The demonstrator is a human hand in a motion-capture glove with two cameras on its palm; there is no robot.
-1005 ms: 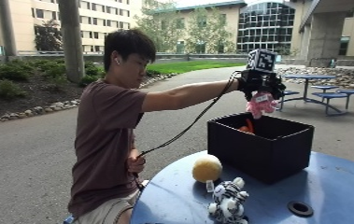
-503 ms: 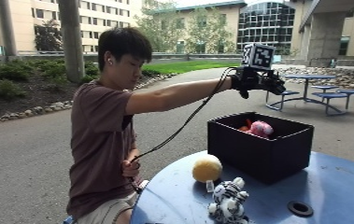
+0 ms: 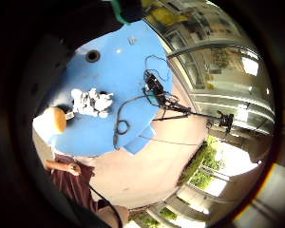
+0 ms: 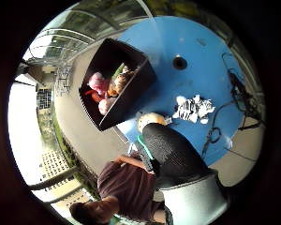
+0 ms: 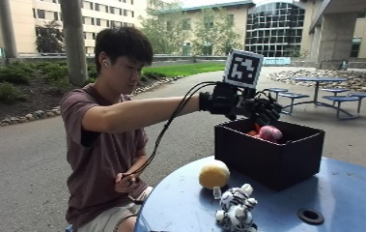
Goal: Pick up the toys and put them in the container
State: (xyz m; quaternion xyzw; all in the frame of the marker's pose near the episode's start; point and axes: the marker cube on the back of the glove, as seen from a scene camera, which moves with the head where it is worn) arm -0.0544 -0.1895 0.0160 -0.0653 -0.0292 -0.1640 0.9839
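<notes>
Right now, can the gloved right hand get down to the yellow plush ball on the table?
Probably yes. The gloved right hand hovers empty above the black container, and the yellow plush ball sits uncovered beside it on the blue table.

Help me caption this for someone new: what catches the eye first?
The person's gloved right hand hovers, fingers loosely curled and holding nothing, over the black container on the round blue table, a pink plush toy showing inside. In front of the container lie a yellow ball toy and a striped zebra toy.
</notes>
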